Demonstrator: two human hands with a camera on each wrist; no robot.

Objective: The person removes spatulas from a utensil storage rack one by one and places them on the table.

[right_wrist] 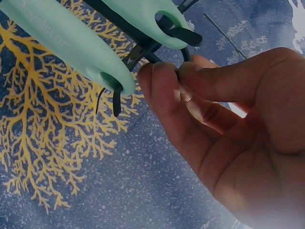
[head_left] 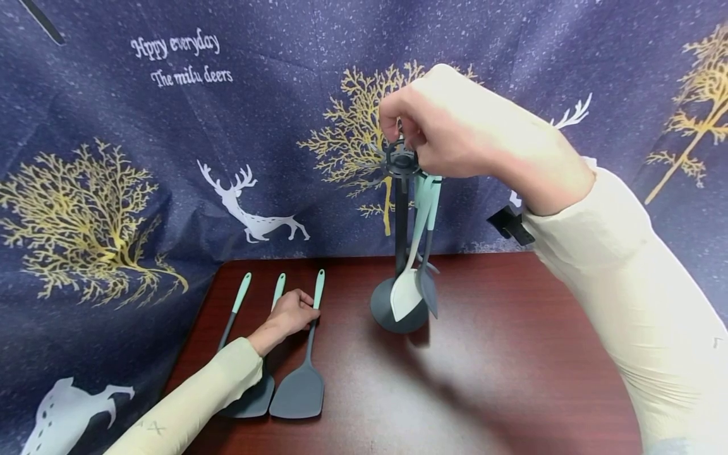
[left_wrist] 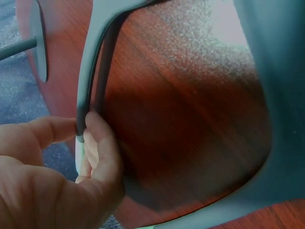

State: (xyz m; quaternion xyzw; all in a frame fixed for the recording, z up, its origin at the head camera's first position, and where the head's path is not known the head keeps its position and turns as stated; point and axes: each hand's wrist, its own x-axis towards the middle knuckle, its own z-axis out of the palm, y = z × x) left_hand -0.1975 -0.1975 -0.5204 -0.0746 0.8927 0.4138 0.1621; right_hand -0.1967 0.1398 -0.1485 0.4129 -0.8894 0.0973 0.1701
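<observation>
My right hand (head_left: 446, 123) pinches the ring at the top of a black utensil stand (head_left: 401, 227), whose round base looks raised above the table. Mint handles (right_wrist: 57, 43) hang from the stand's hooks; lower down show a white spoon-like head (head_left: 406, 296) and a grey one (head_left: 428, 292). On the left, three grey turners with mint handles lie on the table. Finger and thumb of my left hand (head_left: 292, 313) pinch the right-hand turner (head_left: 298, 390) where handle meets shaft. The middle turner (head_left: 279, 289) and left turner (head_left: 241, 294) are partly covered by my left hand and sleeve.
The dark red wooden table (head_left: 483, 379) ends at the back against a blue cloth (head_left: 273, 139) printed with deer and golden trees. A small black object (head_left: 510, 225) shows beside my right sleeve.
</observation>
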